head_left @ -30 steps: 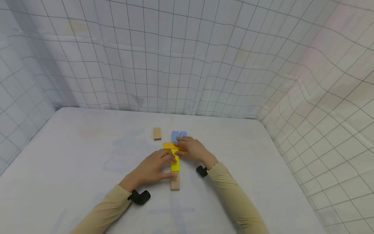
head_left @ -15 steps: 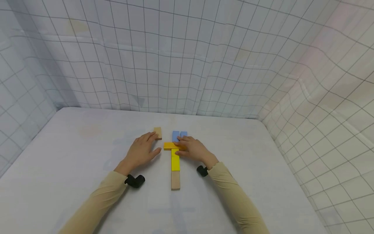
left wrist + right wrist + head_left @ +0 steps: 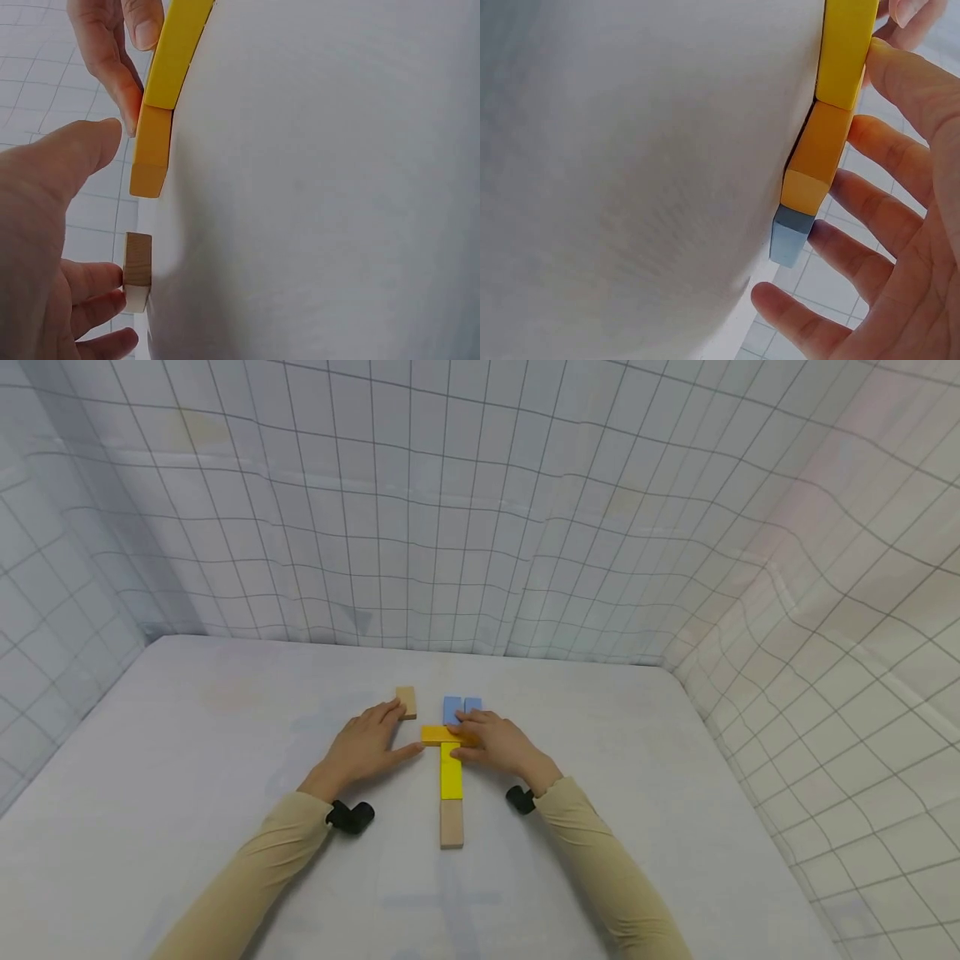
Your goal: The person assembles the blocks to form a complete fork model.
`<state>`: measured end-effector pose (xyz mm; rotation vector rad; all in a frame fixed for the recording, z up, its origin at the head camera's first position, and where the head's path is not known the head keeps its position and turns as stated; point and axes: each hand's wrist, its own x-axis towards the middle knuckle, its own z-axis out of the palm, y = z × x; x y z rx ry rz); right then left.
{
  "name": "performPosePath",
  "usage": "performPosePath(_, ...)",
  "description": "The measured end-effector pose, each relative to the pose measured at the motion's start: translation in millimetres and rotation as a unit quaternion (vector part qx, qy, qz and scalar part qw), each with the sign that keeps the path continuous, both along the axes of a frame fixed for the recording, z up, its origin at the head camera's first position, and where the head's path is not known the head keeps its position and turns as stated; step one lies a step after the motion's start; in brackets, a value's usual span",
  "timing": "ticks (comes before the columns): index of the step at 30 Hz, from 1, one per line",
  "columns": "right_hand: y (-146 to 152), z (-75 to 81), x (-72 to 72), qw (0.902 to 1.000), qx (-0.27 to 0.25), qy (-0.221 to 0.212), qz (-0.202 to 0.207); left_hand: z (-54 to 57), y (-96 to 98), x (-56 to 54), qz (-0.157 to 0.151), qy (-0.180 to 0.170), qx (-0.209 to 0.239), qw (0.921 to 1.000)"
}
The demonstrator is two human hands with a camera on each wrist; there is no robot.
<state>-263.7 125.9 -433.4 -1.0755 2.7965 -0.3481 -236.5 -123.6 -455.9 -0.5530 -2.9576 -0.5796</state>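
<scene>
My left hand [image 3: 362, 747] is spread, its fingertips on the near end of a plain wooden block [image 3: 407, 695] at the far left. Its thumb points at the left end of an orange block [image 3: 433, 735] lying crosswise. In the left wrist view, fingertips touch the wooden block [image 3: 137, 259]. My right hand [image 3: 504, 745] rests over the orange block's right part, thumb at the top of a yellow block [image 3: 451, 781]. In the right wrist view its fingers lie along the orange block [image 3: 819, 146] and a blue block [image 3: 793, 232], fairly straight. A second plain wooden block [image 3: 452, 824] continues the column below the yellow one.
Two blue blocks, a left one [image 3: 452, 703] and a right one [image 3: 472, 702], stand side by side beyond the orange block. All lie on a white-covered table [image 3: 225, 760]. A grid-patterned curtain [image 3: 420, 527] rises behind and at both sides.
My left hand has moved from the yellow and lower wooden blocks up and left to the far wooden block; its thumb has since shifted right toward the orange block. The right hand stays put.
</scene>
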Motion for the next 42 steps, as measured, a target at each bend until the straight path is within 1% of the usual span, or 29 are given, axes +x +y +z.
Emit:
performPosePath(3,0.3,0.1,0.2,1.0000,0.000,-0.001,-0.001,0.8,2.0,0.0,-0.001,0.005,-0.016,0.9999)
performPosePath(9,1.8,-2.0,-0.2,1.0000,0.002,0.001,-0.002,3.2,7.6,0.7,-0.005,-0.001,-0.049,0.9988)
performPosePath(14,3.1,-3.3,-0.4,1.0000,-0.003,0.002,-0.001,4.0,13.0,0.6,-0.008,0.002,-0.059,0.9982)
performPosePath(23,3.0,-1.4,-0.1,1.0000,-0.009,0.002,0.002,3.2,20.2,0.4,-0.018,-0.004,-0.047,0.9987)
performPosePath(36,2.0,0.0,0.4,1.0000,-0.008,-0.002,0.005,4.5,23.1,-0.5,-0.030,0.006,-0.052,0.9982)
performPosePath(42,1.4,-1.3,-0.7,0.9999,-0.008,0.003,0.007,4.4,23.6,0.8,-0.039,0.010,-0.045,0.9982)
